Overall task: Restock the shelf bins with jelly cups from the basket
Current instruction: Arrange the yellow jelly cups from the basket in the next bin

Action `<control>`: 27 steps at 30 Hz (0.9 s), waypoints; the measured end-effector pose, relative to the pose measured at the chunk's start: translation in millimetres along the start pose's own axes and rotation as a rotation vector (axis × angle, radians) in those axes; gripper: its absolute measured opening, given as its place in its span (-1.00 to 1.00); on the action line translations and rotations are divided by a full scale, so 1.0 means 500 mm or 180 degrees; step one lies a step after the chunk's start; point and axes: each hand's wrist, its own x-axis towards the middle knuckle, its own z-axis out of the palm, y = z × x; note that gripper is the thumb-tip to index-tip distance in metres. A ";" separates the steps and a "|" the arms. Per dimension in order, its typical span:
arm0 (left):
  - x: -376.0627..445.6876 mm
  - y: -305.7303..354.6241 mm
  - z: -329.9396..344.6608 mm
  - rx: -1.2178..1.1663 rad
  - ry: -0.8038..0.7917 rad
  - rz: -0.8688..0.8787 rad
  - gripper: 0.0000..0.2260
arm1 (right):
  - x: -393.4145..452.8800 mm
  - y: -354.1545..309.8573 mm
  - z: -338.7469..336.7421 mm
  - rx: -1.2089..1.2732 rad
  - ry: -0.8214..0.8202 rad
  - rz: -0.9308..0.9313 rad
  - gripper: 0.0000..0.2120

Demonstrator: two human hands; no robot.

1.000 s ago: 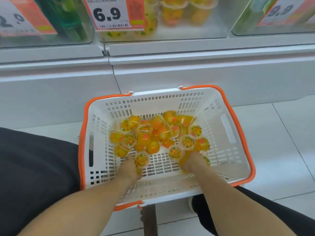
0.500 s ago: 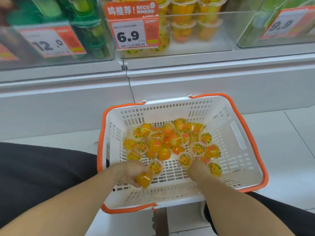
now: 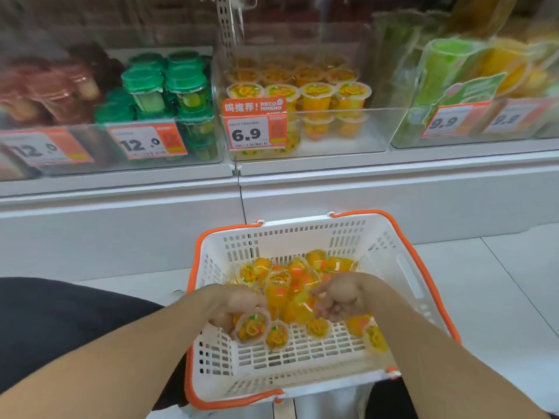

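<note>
Gathering is the step in hand: both hands are down in the basket [image 3: 402, 267], which sits on the floor just before the shelf. The left hand [image 3: 234, 306] grips a jelly cup [image 3: 252, 326] with fingers curled round it, foil top facing up, and a second cup [image 3: 276, 335] lies touching it, though whether the hand holds that one too is unclear. The right hand [image 3: 343, 296] has fingers curled over the orange pile; it seems to pinch a cup, but blur hides the hold, so I cannot tell. More cups [image 3: 298, 270] lie heaped toward the basket's far wall. Above, the clear bin [image 3: 332, 143] behind the 6.9 tag [image 3: 255, 128] already holds stacked orange cups, with room at the front. Next, I judge, the hands must lift clear of the basket rim and carry the cups up over the bin's front wall, setting them upright.
</note>
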 end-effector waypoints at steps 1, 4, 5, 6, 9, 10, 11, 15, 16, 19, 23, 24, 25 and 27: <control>-0.011 0.017 -0.009 0.0148 0.0085 0.0073 -0.88 | -0.026 -0.032 -0.006 0.0234 -0.0027 -0.0295 -0.58; -0.066 0.087 -0.046 0.0458 0.0257 0.0528 -0.82 | -0.116 -0.115 -0.023 0.0683 -0.0099 -0.1111 -0.74; -0.094 0.117 -0.059 0.0499 0.0356 0.0733 -0.80 | -0.142 -0.139 -0.031 0.0771 -0.0125 -0.1335 -0.74; -0.124 0.148 -0.072 0.0514 0.0463 0.0923 -0.75 | -0.171 -0.163 -0.037 0.0816 -0.0117 -0.1499 -0.74; -0.213 0.232 -0.103 0.0476 0.0484 0.1353 -0.50 | -0.241 -0.226 -0.042 0.1018 -0.0045 -0.1915 -0.76; -0.238 0.252 -0.110 0.0408 0.0454 0.1466 -0.45 | -0.264 -0.245 -0.040 0.1052 -0.0033 -0.2044 -0.77; -0.258 0.269 -0.116 0.0331 0.0480 0.1581 -0.44 | -0.284 -0.263 -0.037 0.1079 -0.0034 -0.2155 -0.78; -0.292 0.291 -0.122 -0.0001 0.0698 0.2115 -0.61 | -0.349 -0.317 -0.028 0.0816 0.0069 -0.2340 -0.73; -0.290 0.293 -0.120 0.0006 0.0758 0.2151 -0.59 | -0.356 -0.326 -0.028 0.0565 0.0252 -0.2350 -0.72; -0.279 0.309 -0.104 0.0225 0.0981 0.2302 -0.51 | -0.364 -0.346 -0.027 -0.0146 0.1009 -0.2412 -0.85; -0.266 0.336 -0.086 0.0164 0.1172 0.2500 -0.76 | -0.365 -0.376 -0.051 0.0219 0.2054 -0.2590 -0.65; -0.263 0.342 -0.082 0.0145 0.1157 0.2447 -0.77 | -0.362 -0.389 -0.066 0.0257 0.2478 -0.2661 -0.60; -0.262 0.346 -0.079 0.0123 0.1078 0.2390 -0.77 | -0.358 -0.402 -0.082 0.0148 0.2950 -0.2715 -0.58; -0.260 0.353 -0.072 0.0130 0.0878 0.2279 -0.77 | -0.352 -0.428 -0.110 -0.0249 0.3703 -0.2687 -0.55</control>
